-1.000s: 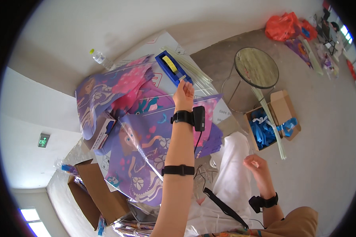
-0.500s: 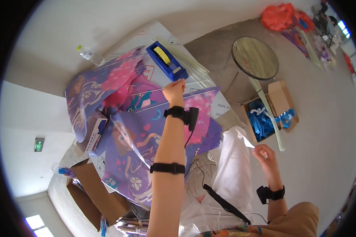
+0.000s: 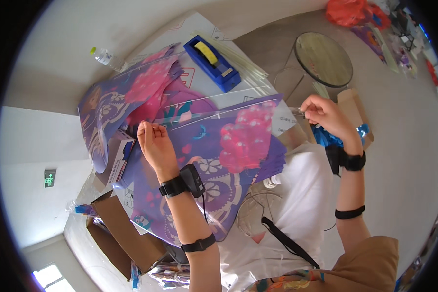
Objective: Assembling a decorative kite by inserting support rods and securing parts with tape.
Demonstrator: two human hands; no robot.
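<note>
A purple printed sheet with a pink cluster lies in a clear plastic sleeve on top of a stack of similar sheets. My left hand pinches the sleeve's upper left edge with its fingertips. My right hand pinches the sleeve's upper right corner, beside the table edge. The sleeve stretches between the two hands. Both wrists wear black bands, and the left one carries a small black device.
A blue tape dispenser with yellow tape sits beyond the sheets, near strips of clear sleeves. A water bottle lies far left. Brown cardboard boxes stand near left. A round glass table and an open carton are on the right.
My left hand drew back from near the tape dispenser to the sleeve's left edge. My right hand rose from my lap to the sleeve's right corner.
</note>
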